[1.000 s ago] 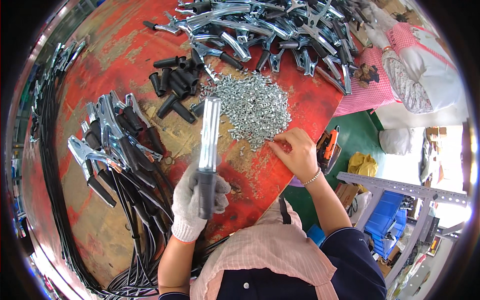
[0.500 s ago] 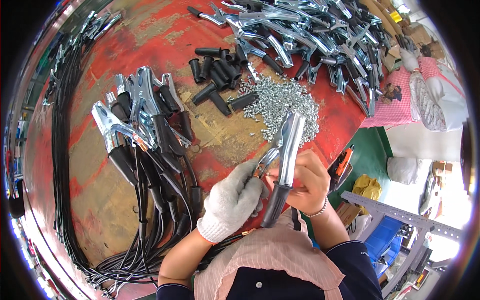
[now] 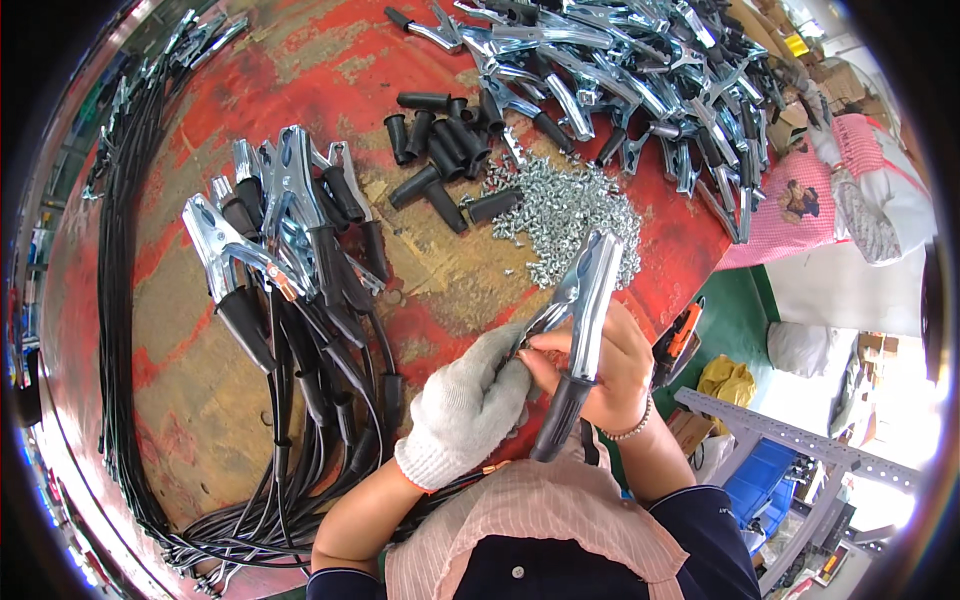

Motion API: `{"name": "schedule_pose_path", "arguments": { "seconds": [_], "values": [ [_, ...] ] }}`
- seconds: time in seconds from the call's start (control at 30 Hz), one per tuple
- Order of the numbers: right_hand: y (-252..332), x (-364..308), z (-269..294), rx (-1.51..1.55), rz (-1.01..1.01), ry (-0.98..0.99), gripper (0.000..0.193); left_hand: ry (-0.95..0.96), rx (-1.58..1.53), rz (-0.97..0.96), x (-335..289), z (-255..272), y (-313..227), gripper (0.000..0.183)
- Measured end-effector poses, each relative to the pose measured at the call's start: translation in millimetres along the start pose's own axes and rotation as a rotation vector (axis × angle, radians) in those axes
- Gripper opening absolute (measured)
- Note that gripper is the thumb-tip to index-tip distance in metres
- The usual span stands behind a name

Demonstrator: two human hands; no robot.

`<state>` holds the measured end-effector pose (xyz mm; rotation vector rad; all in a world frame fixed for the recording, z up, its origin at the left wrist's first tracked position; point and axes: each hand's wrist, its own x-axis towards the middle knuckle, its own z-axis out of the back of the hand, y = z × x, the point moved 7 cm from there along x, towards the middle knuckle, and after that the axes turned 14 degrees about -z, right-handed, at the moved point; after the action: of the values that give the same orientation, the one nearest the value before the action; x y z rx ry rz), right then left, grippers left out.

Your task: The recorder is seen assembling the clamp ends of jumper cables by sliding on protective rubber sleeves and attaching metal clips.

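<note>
A shiny metal spring clamp with a black handle sleeve tilts up in front of my body. My left hand, in a whitish knitted glove, is closed round the clamp's other handle, mostly covering it. My bare right hand is behind the sleeved handle. Its thumb and index finger pinch together at the clamp's inner side, beside the gloved fingertips; whatever is between them is too small to make out. Beyond the clamp lies a heap of small silvery screws. Black tubular sleeves lie to its left.
Clamps joined to black cables lie on the left of the worn red table. A long cable bundle runs along the left edge. Many loose clamps are piled at the far right. A grey metal frame stands at right.
The clamp in my left hand has shifted slightly right and down. My right thumb and index finger now show pinched at its inner side, near the glove.
</note>
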<state>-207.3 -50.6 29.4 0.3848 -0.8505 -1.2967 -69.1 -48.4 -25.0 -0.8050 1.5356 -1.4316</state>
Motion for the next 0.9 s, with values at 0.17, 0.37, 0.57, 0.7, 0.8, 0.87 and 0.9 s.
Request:
{"name": "schedule_pose_path", "arguments": {
  "seconds": [0.17,0.37,0.57,0.7,0.8,0.87,0.9],
  "values": [
    [-3,-2,-1,-0.012,-0.026,0.001,0.028,-0.049,0.012,-0.066,0,1,1,0.032],
    [-1,-1,0,0.030,0.073,-0.008,0.026,-0.047,0.034,-0.096,-1,1,-1,0.033],
    [0,0,-1,0.055,0.084,-0.037,0.024,-0.059,-0.019,-0.094,-2,0,-3,0.031],
    [3,0,2,0.027,0.049,-0.025,0.024,-0.058,-0.003,-0.105,-2,1,-7,0.032],
    [3,0,1,0.032,0.051,-0.026,0.023,-0.062,0.036,-0.138,-1,1,-9,0.033],
    [3,1,1,0.034,0.044,-0.010,0.022,-0.071,0.063,-0.156,-2,1,-5,0.033],
    [2,1,0,0.029,0.068,-0.013,0.022,-0.072,-0.019,-0.100,-3,0,-5,0.033]
  ]
}}
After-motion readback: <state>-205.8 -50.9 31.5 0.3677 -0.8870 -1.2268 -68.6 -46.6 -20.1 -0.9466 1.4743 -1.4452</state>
